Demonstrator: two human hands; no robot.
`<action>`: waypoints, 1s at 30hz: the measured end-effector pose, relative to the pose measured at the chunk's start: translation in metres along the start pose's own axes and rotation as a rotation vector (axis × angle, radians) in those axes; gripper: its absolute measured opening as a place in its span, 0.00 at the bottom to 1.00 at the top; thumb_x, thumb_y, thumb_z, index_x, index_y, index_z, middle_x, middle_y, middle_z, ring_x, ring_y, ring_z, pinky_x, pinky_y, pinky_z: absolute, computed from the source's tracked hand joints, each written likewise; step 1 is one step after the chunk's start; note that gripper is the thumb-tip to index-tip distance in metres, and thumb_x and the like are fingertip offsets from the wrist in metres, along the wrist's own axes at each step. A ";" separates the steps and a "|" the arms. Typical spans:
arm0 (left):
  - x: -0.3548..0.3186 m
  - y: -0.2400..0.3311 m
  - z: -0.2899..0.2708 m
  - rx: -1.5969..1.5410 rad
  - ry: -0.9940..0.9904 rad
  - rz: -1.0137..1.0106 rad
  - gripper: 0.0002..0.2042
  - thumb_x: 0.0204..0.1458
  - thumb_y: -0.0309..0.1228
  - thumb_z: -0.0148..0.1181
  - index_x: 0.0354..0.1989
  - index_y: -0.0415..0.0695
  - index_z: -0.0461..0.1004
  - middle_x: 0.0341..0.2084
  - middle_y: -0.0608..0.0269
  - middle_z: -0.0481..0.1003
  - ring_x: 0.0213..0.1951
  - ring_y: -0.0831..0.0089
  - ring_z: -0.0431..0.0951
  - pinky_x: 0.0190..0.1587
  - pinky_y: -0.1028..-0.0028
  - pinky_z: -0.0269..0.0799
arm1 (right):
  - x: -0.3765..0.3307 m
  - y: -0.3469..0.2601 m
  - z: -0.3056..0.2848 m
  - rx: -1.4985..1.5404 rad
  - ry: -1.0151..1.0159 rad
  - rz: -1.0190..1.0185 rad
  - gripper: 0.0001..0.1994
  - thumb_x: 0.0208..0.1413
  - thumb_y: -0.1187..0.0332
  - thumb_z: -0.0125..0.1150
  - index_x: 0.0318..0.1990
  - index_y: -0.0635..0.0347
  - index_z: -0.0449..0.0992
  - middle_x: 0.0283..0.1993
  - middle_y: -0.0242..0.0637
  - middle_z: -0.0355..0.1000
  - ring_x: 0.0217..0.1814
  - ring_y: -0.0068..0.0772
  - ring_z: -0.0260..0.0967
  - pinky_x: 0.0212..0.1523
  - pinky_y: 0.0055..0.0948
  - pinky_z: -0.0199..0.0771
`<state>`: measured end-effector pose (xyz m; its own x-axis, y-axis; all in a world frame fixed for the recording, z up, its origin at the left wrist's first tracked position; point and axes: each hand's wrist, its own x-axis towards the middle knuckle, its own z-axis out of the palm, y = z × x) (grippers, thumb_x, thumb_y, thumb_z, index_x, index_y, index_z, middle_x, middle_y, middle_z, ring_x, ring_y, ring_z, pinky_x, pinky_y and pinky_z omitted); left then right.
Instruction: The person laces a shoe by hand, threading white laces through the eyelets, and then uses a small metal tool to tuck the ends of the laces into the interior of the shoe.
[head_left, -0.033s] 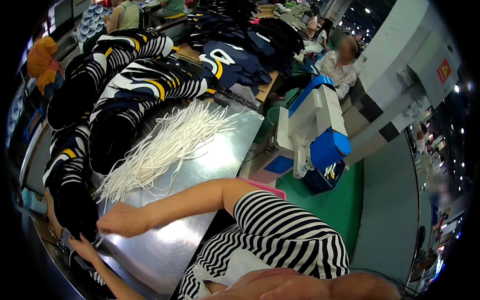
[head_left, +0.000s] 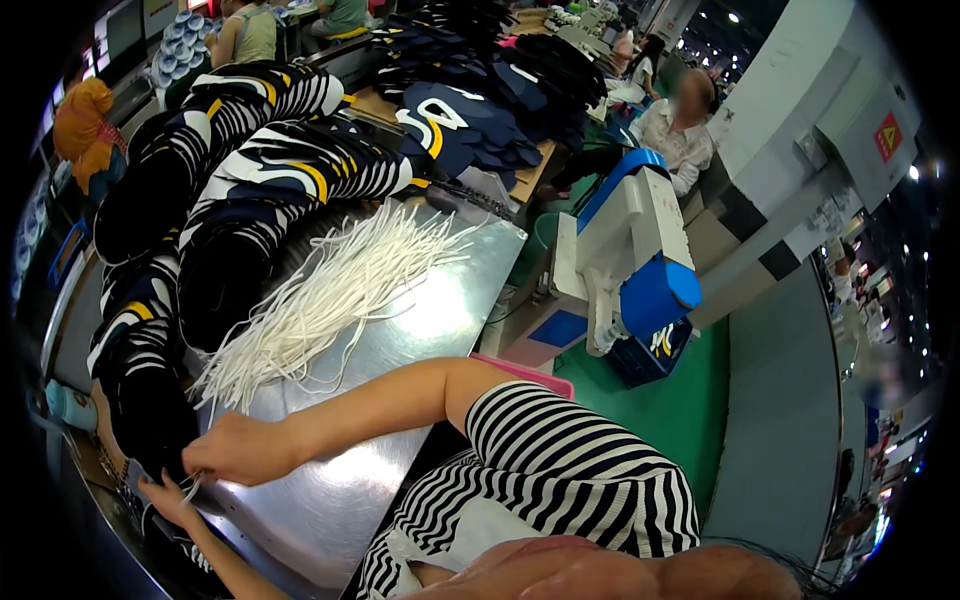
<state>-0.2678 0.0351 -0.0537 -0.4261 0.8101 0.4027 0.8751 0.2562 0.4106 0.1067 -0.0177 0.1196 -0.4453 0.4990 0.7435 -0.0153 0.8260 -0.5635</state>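
Note:
At the lower left of the metal table my right hand (head_left: 240, 450) is closed in a pinch on a white shoelace (head_left: 192, 488), which loops down by my other hand. Just below it, my left hand (head_left: 168, 500) has its fingers bent around the edge of a shoe upper (head_left: 136, 474), mostly hidden at the table's left edge. Beyond my hands a loose heap of white shoelaces (head_left: 320, 300) lies on the metal. Rows of stacked black, white and yellow shoe uppers (head_left: 290, 170) curve along the left and far side.
Flat dark blue cut pieces (head_left: 465, 125) are piled at the back. Right of the metal table (head_left: 320, 520) stand a white and blue machine (head_left: 640, 230), a blue crate (head_left: 650, 360) and a pink tray (head_left: 540, 377). A seated person (head_left: 680, 130) is behind the machine; others sit farther off.
My right hand has shifted slightly down and left, closer to my left hand. The white lace now shows as a loop between them, and a grey edge shows by my left fingers.

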 end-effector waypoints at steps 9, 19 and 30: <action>-0.049 0.103 -0.055 -0.261 0.202 -0.002 0.14 0.61 0.29 0.49 0.51 0.37 0.69 0.47 0.45 0.73 0.47 0.58 0.76 0.51 0.68 0.69 | -0.002 -0.067 -0.062 0.573 -0.041 0.279 0.04 0.56 0.74 0.56 0.38 0.63 0.72 0.26 0.34 0.76 0.27 0.19 0.72 0.27 0.21 0.67; -0.280 0.304 -0.107 -0.108 -0.189 0.847 0.14 0.44 0.30 0.62 0.40 0.41 0.74 0.41 0.57 0.75 0.47 0.55 0.71 0.49 0.57 0.61 | -0.102 -0.065 -0.102 0.583 0.145 0.500 0.07 0.59 0.68 0.57 0.36 0.62 0.70 0.25 0.30 0.74 0.25 0.16 0.67 0.26 0.20 0.66; -0.204 0.214 -0.129 -0.036 -0.155 0.511 0.11 0.54 0.30 0.59 0.39 0.35 0.70 0.39 0.47 0.71 0.44 0.49 0.69 0.47 0.57 0.64 | -0.121 -0.110 -0.118 1.217 -0.171 0.583 0.08 0.60 0.67 0.58 0.38 0.63 0.71 0.23 0.33 0.72 0.14 0.11 0.55 0.14 0.15 0.48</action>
<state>-0.0235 -0.1441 0.0576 0.0931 0.8960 0.4343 0.9525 -0.2071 0.2230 0.2676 -0.1379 0.1343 -0.7620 0.5809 0.2862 -0.5217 -0.2889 -0.8027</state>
